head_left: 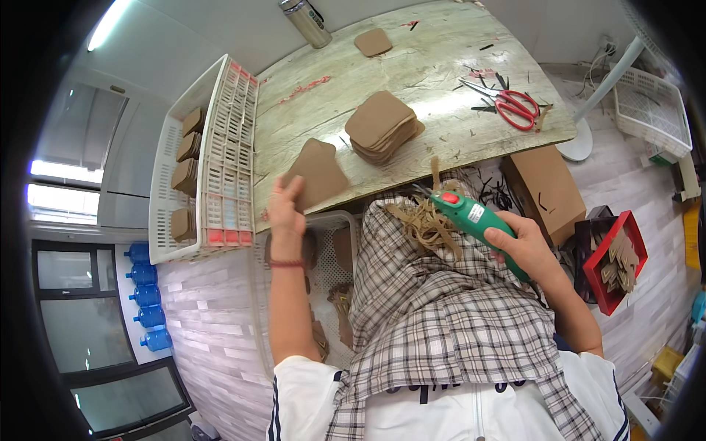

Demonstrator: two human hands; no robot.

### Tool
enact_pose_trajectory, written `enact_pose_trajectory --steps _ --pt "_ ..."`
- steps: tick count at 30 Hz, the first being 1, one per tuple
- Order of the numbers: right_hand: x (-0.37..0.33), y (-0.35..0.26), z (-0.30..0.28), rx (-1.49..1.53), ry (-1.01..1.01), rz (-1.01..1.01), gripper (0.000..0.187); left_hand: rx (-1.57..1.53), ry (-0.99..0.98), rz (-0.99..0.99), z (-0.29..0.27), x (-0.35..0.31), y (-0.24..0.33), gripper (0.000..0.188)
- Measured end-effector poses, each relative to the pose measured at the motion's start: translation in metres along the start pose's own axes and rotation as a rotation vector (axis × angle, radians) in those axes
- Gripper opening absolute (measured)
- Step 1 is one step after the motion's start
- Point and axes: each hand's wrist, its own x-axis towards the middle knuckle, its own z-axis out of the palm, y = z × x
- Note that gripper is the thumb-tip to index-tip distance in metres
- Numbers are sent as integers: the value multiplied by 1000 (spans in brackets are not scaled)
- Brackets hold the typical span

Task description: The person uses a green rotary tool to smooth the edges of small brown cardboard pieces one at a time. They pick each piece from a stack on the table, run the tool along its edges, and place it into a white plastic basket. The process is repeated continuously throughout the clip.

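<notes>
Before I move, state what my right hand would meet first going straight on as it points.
Led by the green handheld cutter, your right hand would probably meet the near edge of the wood-patterned table, though depth is unclear.

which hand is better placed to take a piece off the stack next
The left hand, probably: though at a brown piece, it's nearer the stack, and the right hand grips a green tool.

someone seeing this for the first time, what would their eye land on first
Probably the bright green power tool with its red button, gripped in the right hand over the checked cloth. Next, the red-handled scissors near the right end of the table, then the stack of brown pieces toward its near edge.
</notes>
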Motion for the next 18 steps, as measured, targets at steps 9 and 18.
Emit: enact_pose_trajectory --steps 9,18 --pt "-3 6 -7 11 85 -20 39 1466 572 599 4 49 -21 53" --pt "-2 14 -2 -32 146 -46 36 1518 -119 583 126 59 -8 62"
